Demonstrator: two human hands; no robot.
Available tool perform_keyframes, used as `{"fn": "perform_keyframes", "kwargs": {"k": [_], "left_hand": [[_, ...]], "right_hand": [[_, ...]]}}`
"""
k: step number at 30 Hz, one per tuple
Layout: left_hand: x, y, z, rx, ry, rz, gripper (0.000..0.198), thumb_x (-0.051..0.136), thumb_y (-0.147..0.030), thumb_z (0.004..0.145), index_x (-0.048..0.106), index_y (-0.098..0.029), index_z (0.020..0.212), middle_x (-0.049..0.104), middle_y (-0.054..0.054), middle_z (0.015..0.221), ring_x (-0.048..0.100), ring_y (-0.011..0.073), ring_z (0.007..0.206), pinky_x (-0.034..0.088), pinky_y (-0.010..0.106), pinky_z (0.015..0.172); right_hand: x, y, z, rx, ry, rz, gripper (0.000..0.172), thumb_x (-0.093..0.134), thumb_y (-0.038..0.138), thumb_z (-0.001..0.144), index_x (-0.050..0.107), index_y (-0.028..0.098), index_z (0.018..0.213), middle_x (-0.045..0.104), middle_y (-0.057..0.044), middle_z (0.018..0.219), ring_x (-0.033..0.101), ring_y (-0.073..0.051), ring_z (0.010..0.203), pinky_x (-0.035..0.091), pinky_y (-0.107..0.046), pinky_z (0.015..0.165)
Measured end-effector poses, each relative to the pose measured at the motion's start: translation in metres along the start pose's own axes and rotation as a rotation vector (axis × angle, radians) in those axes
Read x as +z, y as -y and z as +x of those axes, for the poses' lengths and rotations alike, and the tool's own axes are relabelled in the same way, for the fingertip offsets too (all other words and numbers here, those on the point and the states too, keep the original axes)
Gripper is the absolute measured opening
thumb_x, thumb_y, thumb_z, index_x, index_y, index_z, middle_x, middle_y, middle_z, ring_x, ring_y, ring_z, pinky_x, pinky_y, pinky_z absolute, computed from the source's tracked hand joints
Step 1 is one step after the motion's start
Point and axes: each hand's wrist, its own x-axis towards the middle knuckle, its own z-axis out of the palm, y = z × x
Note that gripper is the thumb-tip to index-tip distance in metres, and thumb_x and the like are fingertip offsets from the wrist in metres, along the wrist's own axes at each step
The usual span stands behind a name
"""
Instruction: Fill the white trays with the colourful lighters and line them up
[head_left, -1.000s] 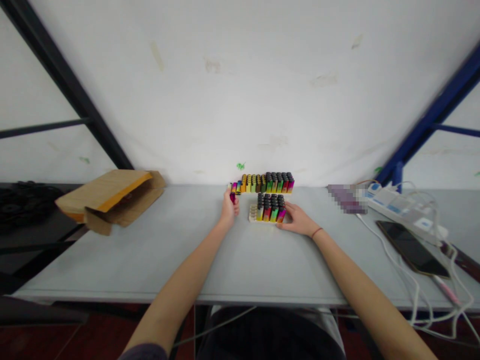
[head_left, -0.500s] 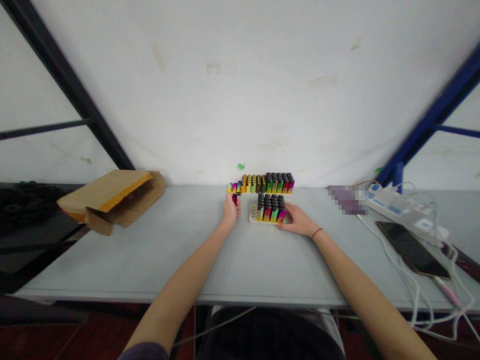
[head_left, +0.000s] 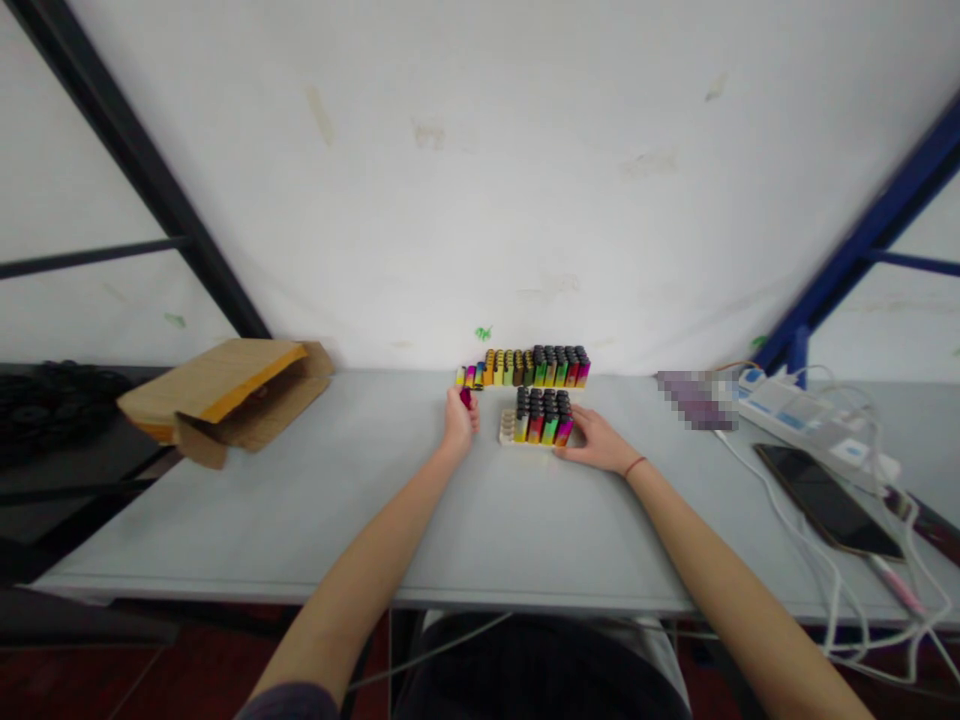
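Note:
My left hand (head_left: 459, 418) is closed around a magenta lighter (head_left: 466, 398) and stands to the left of a white tray (head_left: 507, 428). Several upright lighters (head_left: 543, 418) with black tops fill most of that tray, while the holes at its left end hold none. At the tray's right end, my right hand (head_left: 596, 440) grips it, thumb at the front corner and fingers along the side. Just beyond my left hand stand a few multicoloured lighters (head_left: 470, 376), partly hidden by it.
Against the wall, a back row holds yellow-topped lighters (head_left: 508, 366) and black-topped lighters (head_left: 561, 367). An opened cardboard box (head_left: 217, 395) lies on the left of the table (head_left: 360, 500). On the right are a phone (head_left: 825, 498), a power strip (head_left: 817, 425) and tangled white cables (head_left: 795, 515).
The magenta lighter has tilted and shifted slightly left in my left hand. My right hand and the tray look the same.

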Motion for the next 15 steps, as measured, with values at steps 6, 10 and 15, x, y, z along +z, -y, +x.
{"fn": "perform_keyframes", "kwargs": {"k": [6, 10, 15], "left_hand": [[-0.002, 0.000, 0.000, 0.003, 0.035, -0.004, 0.051, 0.024, -0.053, 0.104, 0.032, -0.024, 0.063, 0.020, -0.007, 0.043, 0.015, 0.0083, 0.034, 0.012, 0.022, 0.038], [-0.002, 0.005, 0.005, 0.081, 0.121, 0.043, 0.052, 0.031, -0.064, 0.101, 0.038, -0.024, 0.068, 0.025, -0.009, 0.045, 0.020, 0.0080, 0.036, 0.018, 0.021, 0.039], [-0.003, 0.018, 0.015, 0.392, 0.210, 0.288, 0.034, 0.060, -0.056, 0.095, 0.053, -0.023, 0.092, 0.055, -0.005, 0.071, 0.050, 0.0095, 0.054, 0.042, 0.021, 0.054]], "right_hand": [[-0.001, 0.002, 0.000, 0.000, 0.014, 0.000, 0.077, 0.072, 0.060, 0.085, 0.056, 0.016, 0.147, 0.058, -0.020, 0.152, 0.056, -0.039, 0.138, 0.046, -0.058, 0.117], [-0.001, 0.002, -0.001, 0.007, 0.006, -0.014, 0.079, 0.072, 0.060, 0.084, 0.055, 0.018, 0.149, 0.058, -0.019, 0.153, 0.055, -0.040, 0.140, 0.044, -0.060, 0.118], [-0.003, 0.003, 0.000, -0.007, 0.018, -0.010, 0.079, 0.071, 0.061, 0.086, 0.054, 0.018, 0.150, 0.059, -0.019, 0.152, 0.056, -0.040, 0.138, 0.045, -0.058, 0.117]]}}
